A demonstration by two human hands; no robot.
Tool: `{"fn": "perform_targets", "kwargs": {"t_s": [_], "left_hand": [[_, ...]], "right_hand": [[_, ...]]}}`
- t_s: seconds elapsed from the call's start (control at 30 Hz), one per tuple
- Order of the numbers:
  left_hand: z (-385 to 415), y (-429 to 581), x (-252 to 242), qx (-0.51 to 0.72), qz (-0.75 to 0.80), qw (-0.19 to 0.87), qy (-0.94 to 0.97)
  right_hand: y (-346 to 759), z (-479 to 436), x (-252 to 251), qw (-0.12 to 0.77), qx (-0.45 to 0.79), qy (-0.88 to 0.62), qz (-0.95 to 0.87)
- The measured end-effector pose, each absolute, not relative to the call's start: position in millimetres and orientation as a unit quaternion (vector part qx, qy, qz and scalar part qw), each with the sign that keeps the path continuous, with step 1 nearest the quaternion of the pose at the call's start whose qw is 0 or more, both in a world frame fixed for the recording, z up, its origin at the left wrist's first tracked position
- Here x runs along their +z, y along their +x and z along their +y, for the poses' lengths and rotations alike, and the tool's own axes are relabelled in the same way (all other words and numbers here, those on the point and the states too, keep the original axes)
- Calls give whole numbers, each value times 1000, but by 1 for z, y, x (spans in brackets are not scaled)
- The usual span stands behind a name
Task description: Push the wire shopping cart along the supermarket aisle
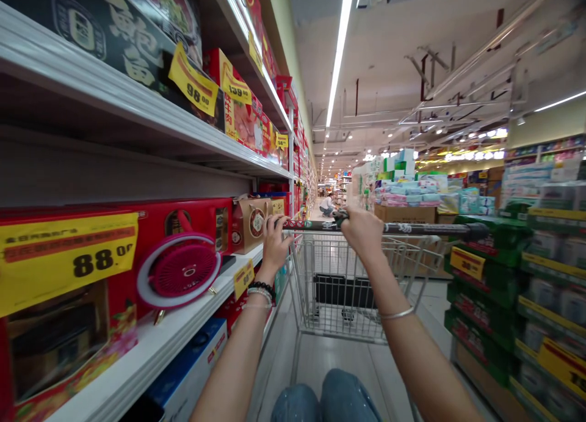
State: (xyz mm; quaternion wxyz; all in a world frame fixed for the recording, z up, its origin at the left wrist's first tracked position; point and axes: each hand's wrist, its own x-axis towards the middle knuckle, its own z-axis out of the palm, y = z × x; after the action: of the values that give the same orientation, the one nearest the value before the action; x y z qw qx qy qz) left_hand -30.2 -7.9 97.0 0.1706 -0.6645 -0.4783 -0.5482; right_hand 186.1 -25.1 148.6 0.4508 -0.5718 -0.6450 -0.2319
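Note:
In the head view a metal wire shopping cart [350, 321] stands in front of me, with a dark handlebar [412, 229] across it. My left hand [276, 242] is closed over the bar's left end, beside the shelf. My right hand [362, 231] wraps round the bar near its middle. A small dark thing [339, 215] shows at the right hand's fingers; I cannot make out what it is. Through the wires I see a black panel [343, 291] in the cart. Close by on the left shelf stands a magenta round fan [185, 269] with a white rim.
Left shelves [242, 150] hold red gift boxes [249, 120] and a brown carton [249, 225], with yellow price tags [195, 86]. Stacked green cases [480, 321] stand close on the right. Packaged goods [412, 190] are piled beyond. Far down the aisle a person [327, 205] crouches.

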Motion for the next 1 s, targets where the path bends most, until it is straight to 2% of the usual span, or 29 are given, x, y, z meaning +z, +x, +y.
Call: {"fn": "perform_targets", "kwargs": {"t_s": [0.1,0.23,0.43,0.57,0.73,1.0], "left_hand": [[-10,-34,97,-556,-465,171,-668],[-10,-43,95,-584,-437,157,-666],[-5,-36,92,-619,-451,150,-625],[-2,-38,90,-634,-445,141,-617],[-3,-56,92,-612,-452,116,-638],[6,-54,87,-636,-446,122,-617]], "right_hand": [[153,-20,138,484,-245,-469,-697],[172,-8,123,516,-276,-344,-734],[184,-2,122,568,-247,-454,-641],[113,-5,117,600,-241,-354,-676],[73,-5,104,552,-241,-247,-760],[79,4,83,579,-286,-249,-722]]}}
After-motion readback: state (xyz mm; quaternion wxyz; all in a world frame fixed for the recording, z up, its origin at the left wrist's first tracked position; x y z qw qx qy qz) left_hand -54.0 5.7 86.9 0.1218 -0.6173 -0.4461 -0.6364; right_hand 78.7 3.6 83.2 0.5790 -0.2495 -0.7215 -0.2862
